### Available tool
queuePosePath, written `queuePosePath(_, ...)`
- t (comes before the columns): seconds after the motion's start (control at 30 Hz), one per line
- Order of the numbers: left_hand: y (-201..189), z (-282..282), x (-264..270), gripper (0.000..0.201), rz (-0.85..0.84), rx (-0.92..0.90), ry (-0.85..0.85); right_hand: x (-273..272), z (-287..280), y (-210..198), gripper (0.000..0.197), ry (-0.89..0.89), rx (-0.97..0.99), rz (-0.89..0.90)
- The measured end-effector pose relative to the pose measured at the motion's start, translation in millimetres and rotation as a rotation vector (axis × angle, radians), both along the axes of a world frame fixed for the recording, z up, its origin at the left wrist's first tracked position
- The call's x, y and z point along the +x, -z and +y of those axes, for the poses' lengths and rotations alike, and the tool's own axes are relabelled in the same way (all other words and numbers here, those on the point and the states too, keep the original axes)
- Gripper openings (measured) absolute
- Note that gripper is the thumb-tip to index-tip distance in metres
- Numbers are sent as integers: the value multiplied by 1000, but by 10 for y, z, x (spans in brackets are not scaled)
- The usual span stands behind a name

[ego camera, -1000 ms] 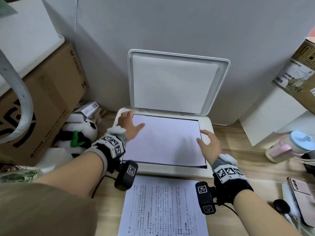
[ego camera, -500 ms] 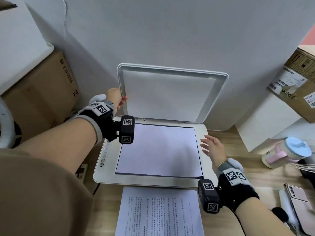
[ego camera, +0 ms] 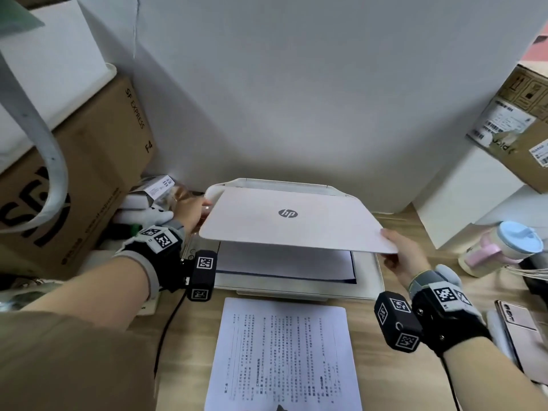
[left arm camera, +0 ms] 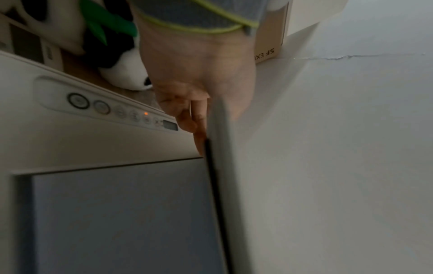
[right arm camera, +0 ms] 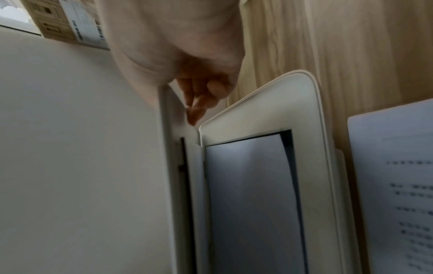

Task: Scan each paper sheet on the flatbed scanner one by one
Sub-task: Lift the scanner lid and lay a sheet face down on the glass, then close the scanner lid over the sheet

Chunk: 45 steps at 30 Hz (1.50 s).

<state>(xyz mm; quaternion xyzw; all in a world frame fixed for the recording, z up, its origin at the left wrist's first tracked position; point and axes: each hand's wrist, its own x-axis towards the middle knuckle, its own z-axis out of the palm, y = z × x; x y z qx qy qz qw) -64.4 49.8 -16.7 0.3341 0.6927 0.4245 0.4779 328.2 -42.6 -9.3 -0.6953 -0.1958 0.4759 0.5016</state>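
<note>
A: Where are the hands on the flat white plastic scanner lid with the grey logo?

B: One at each side. The left hand grips the lid's left edge, near its back corner; from the left wrist, its fingers curl beneath that edge, grasping it. The right hand holds the lid's front right corner, thumb on top and fingers tucked underneath, pinching it.

A: How does the lid sit?

B: Tilted, partly lowered, with a gap at its front edge above the white flatbed scanner base.

A: And the paper?

B: A plain white paper sheet lies flat on the glass below the lid, its front strip showing in the gap. A second white sheet of printed text lies on the pale wooden counter, just in front of the scanner.

A: Anything else near the scanner?

B: To its left, a brown cardboard box and a black-and-white plush toy. To its right, a pink bottle with a pale blue lid. A row of round buttons runs along the scanner's left rim, one with a small orange light
</note>
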Motion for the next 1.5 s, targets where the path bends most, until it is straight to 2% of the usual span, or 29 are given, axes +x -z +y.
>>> queuePosePath(0.1, 148, -45, -22, 25, 126, -17, 34, 10, -59, 96, 15, -77, -156, -280)
queuePosePath(0.13, 193, -51, -48, 28, 186, -28, 42, 12, -75, 147, 23, -75, -159, -323)
queuePosePath(0.2, 281, -100, -119, 34, 344, -63, 39, -20, -119, 235, 31, -56, -144, -342)
queuePosePath(0.3, 346, -210, -188, 43, 521, -174, 34, -79, -178, 347, 29, -33, -131, -352)
queuePosePath(0.43, 480, -231, -230, 36, 493, -268, 120, -77, -205, 469, 14, 44, -161, -405)
queuePosePath(0.53, 538, -221, -227, 37, 465, -274, 67, -55, -177, 503, 15, 118, -169, -402)
queuePosePath(0.7, 562, -234, -218, 39, 427, -285, 90, -70, -112, 563, 11, 84, -181, -400)
queuePosePath(0.87, 559, -230, -205, 37, 424, -275, 67, -106, -103, 551, 27, 114, -170, -390)
queuePosePath(1.1, 528, -323, -60, 39, 460, -226, 1, -98, -145, 639, 36, 90, -177, -388)
queuePosePath(1.3, 594, -563, 14, 39, 605, -192, -49, -131, -278, 835, 36, 26, -116, -426)
queuePosePath(1.5, 685, -820, 4, 38, 561, -153, -79, -176, -407, 908, 36, 63, -9, -385)
